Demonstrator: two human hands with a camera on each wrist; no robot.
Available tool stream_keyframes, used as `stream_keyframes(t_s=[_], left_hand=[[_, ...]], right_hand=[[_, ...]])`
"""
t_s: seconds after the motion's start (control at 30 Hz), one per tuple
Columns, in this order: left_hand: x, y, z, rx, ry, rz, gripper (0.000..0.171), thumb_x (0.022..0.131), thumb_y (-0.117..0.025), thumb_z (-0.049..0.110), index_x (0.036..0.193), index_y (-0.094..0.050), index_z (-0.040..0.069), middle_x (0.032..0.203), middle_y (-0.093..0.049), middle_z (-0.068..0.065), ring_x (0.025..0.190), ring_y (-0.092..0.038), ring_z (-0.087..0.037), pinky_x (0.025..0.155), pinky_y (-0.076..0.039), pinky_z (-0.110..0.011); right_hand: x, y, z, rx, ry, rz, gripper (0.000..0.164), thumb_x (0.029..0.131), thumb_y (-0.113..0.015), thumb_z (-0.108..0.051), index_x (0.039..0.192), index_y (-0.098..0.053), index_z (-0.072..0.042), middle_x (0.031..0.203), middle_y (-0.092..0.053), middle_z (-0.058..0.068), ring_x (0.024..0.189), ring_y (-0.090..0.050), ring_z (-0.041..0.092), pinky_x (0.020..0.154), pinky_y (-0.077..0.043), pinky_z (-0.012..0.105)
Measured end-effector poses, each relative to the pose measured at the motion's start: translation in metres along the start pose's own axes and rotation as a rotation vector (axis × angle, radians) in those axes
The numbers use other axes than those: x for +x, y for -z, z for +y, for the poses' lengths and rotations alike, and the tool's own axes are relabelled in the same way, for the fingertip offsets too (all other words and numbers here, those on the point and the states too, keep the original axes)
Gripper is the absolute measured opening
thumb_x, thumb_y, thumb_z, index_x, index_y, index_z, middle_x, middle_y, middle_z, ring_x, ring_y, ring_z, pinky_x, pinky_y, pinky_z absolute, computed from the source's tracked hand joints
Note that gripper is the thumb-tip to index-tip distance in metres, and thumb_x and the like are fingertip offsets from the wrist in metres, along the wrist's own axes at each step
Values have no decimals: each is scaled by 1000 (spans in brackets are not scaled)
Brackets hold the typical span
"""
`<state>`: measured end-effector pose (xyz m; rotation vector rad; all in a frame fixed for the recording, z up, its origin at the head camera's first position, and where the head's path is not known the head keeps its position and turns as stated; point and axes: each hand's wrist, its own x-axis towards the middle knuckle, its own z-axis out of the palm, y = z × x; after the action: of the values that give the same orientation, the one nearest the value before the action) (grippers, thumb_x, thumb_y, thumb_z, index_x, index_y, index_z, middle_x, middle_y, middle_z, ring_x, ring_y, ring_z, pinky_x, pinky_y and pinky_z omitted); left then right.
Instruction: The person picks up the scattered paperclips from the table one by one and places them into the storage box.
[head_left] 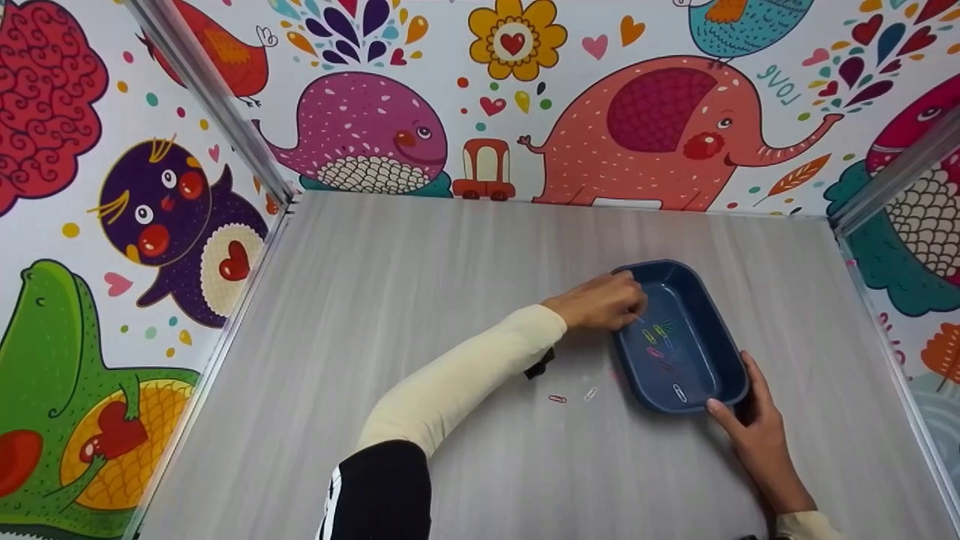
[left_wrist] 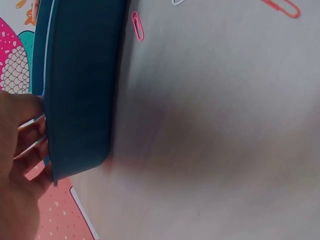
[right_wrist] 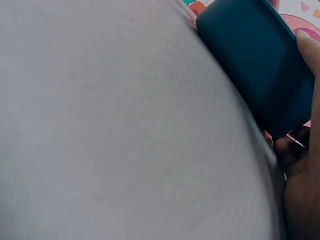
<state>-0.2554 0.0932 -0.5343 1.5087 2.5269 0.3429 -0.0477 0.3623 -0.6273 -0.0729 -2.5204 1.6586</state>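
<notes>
A dark blue plastic tray [head_left: 709, 322] stands on the table, with several coloured paper clips [head_left: 655, 352] lying inside it. Over its left rim is my left hand [head_left: 604, 301], fingers bent and reaching down inside. In the left wrist view, the near wall of the tray hides the fingertips of the left hand [left_wrist: 22, 145]; I cannot tell whether they pinch a clip. My right hand [head_left: 757, 431] grips the near right corner, its thumb on the rim and fingers around the outer wall. In the right wrist view, its thumb [right_wrist: 309, 50] lies along the tray's edge.
Left of the tray, a red paper clip [head_left: 556, 399] and a white paper clip [head_left: 590, 394] lie on the table [head_left: 420, 277]. A pink paper clip [left_wrist: 138, 26] rests close beside the tray wall. Cartoon-printed panels [head_left: 495, 120] border the table.
</notes>
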Motion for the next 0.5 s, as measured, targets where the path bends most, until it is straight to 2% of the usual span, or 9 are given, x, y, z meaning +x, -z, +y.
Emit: stream_keyframes(t_s=[0.13, 0.37, 0.5], left_hand=[[5, -1, 3, 33, -2, -48, 13, 110, -67, 19, 111, -79, 14, 109, -75, 1, 105, -57, -18, 89, -48, -29], [11, -4, 4, 59, -9, -60, 15, 111, -64, 16, 107, -78, 13, 107, -74, 1, 104, -59, -20, 87, -49, -32], [16, -6, 5, 47, 28, -79, 16, 112, -63, 17, 109, -79, 14, 108, -74, 2, 104, -58, -18, 88, -48, -30]], right_hand=[[-1, 0, 1, -6, -4, 1, 95, 105, -74, -2, 178, -15, -17, 182, -18, 16, 156, -25, 0, 114, -26, 6], [0, 0, 1, -26, 3, 11, 96, 104, -75, -2, 178, -17, -19, 181, -20, 18, 155, -25, -1, 115, -24, 5], [0, 0, 1, -25, -4, 10, 95, 104, -75, -3, 178, -17, -19, 182, -19, 18, 156, -24, 0, 115, -24, 5]])
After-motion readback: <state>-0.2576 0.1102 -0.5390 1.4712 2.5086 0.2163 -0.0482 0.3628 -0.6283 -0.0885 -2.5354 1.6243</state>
